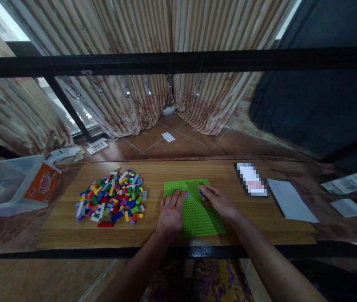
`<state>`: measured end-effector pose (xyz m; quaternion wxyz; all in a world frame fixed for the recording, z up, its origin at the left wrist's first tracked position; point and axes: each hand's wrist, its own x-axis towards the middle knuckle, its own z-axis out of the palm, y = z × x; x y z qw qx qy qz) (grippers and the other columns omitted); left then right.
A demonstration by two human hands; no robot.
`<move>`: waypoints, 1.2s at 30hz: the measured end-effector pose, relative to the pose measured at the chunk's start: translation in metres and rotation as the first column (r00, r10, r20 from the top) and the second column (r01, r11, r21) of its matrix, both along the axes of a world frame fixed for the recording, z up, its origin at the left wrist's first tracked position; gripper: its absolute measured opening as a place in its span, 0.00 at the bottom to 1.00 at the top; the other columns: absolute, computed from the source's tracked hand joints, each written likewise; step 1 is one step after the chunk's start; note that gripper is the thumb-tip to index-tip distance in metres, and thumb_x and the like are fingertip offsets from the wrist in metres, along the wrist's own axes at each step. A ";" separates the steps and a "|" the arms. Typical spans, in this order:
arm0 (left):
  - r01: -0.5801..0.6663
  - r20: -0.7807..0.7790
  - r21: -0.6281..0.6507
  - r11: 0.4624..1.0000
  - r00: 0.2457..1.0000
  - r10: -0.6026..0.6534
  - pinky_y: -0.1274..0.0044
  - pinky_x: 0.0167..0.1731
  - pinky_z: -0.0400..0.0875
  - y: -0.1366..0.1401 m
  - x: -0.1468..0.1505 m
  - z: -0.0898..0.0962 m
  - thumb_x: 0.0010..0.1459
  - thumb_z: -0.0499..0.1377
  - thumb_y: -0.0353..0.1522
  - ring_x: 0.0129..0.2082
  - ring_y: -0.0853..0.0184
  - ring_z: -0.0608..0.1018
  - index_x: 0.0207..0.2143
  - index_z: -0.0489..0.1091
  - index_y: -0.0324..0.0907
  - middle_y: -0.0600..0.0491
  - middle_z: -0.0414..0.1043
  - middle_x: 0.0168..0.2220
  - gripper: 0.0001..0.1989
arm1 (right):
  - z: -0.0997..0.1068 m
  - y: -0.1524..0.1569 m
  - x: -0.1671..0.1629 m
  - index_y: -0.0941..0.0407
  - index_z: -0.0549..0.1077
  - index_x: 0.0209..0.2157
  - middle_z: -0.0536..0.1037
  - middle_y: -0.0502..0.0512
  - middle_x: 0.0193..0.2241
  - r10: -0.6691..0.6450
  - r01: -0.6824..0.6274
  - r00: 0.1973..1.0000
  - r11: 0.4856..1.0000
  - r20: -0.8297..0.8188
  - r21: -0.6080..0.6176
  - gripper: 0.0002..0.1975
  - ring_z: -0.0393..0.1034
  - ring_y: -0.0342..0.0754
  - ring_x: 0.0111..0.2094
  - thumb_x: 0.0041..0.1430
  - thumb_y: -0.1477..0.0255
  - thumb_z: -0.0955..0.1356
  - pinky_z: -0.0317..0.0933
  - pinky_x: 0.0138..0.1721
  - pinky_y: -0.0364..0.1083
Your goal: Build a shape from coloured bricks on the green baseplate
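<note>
A green studded baseplate [202, 218] lies on the wooden board in front of me. My left hand [170, 213] rests over its left side, fingers stretched out and lying close together. Just beside those fingertips, a small purple brick [187, 194] sits on the plate. My right hand [221, 203] is above the plate's upper right part, thumb and fingers pinched on a small blue brick [201, 193]. The fingers partly cover that brick. To the left of the plate is a heap of loose toy bricks [112, 195] in many colours.
A clear plastic box [5, 184] with an orange label stands at the far left. Right of the plate lie a phone [252, 179], its screen blurred, and a white sheet [292, 201]. A black metal bar [178, 63] crosses in front, with hooks hanging below it.
</note>
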<state>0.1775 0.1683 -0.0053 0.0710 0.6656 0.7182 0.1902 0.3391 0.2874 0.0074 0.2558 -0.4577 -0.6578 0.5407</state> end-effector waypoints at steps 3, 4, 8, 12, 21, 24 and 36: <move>-0.018 0.084 0.041 0.999 0.996 0.015 0.63 0.54 0.61 0.000 -0.003 -0.005 0.55 0.49 0.23 0.56 0.56 0.66 0.61 0.56 0.38 0.43 0.64 0.57 0.30 | -0.002 0.002 -0.001 0.55 0.78 0.41 0.80 0.56 0.34 -0.030 0.032 0.999 0.998 -0.021 0.058 0.17 0.74 0.46 0.31 0.58 0.63 0.63 0.68 0.30 0.44; -0.019 0.111 0.060 0.998 0.994 0.012 0.63 0.54 0.61 0.000 -0.003 -0.007 0.55 0.48 0.23 0.56 0.57 0.66 0.62 0.55 0.38 0.43 0.65 0.57 0.30 | -0.003 0.002 -0.003 0.55 0.78 0.41 0.80 0.55 0.34 -0.035 0.035 0.999 0.994 -0.006 0.104 0.15 0.74 0.46 0.32 0.58 0.65 0.64 0.69 0.33 0.46; -0.050 0.227 0.140 0.989 0.974 0.017 0.63 0.56 0.61 -0.001 -0.006 -0.010 0.59 0.47 0.24 0.58 0.59 0.66 0.63 0.51 0.37 0.41 0.64 0.57 0.29 | -0.005 -0.001 -0.012 0.52 0.78 0.39 0.80 0.54 0.40 -0.006 -0.008 0.999 0.933 0.037 0.360 0.12 0.73 0.49 0.42 0.57 0.71 0.64 0.65 0.48 0.51; -0.126 0.362 0.181 0.975 0.931 0.053 0.65 0.56 0.64 -0.004 -0.009 -0.013 0.58 0.48 0.24 0.57 0.61 0.67 0.63 0.50 0.39 0.42 0.63 0.58 0.30 | -0.010 -0.008 -0.015 0.50 0.78 0.40 0.79 0.53 0.42 0.116 -0.134 0.991 0.859 0.069 0.493 0.14 0.71 0.48 0.46 0.58 0.74 0.63 0.62 0.53 0.52; -0.169 0.436 0.158 0.973 0.896 0.085 0.65 0.56 0.65 -0.003 -0.009 -0.011 0.59 0.48 0.24 0.54 0.62 0.70 0.61 0.54 0.38 0.42 0.65 0.56 0.26 | -0.006 -0.006 -0.001 0.53 0.72 0.49 0.76 0.56 0.44 0.078 -0.168 0.978 0.849 0.194 0.502 0.17 0.68 0.51 0.48 0.56 0.71 0.67 0.61 0.52 0.53; -0.171 0.428 0.149 0.974 0.899 0.092 0.65 0.55 0.66 -0.003 -0.009 -0.009 0.59 0.48 0.24 0.55 0.61 0.69 0.60 0.55 0.38 0.42 0.66 0.56 0.25 | -0.007 -0.005 -0.001 0.53 0.75 0.43 0.76 0.56 0.42 0.115 -0.224 0.967 0.808 0.228 0.545 0.12 0.67 0.51 0.47 0.56 0.72 0.67 0.60 0.51 0.53; -0.151 0.356 0.191 0.970 0.931 0.075 0.64 0.56 0.66 -0.002 -0.009 -0.012 0.58 0.48 0.24 0.56 0.61 0.68 0.59 0.57 0.40 0.45 0.66 0.55 0.25 | -0.010 0.006 -0.012 0.52 0.79 0.37 0.76 0.55 0.35 0.137 -0.282 0.948 0.777 0.286 0.562 0.09 0.67 0.51 0.41 0.61 0.69 0.66 0.62 0.46 0.53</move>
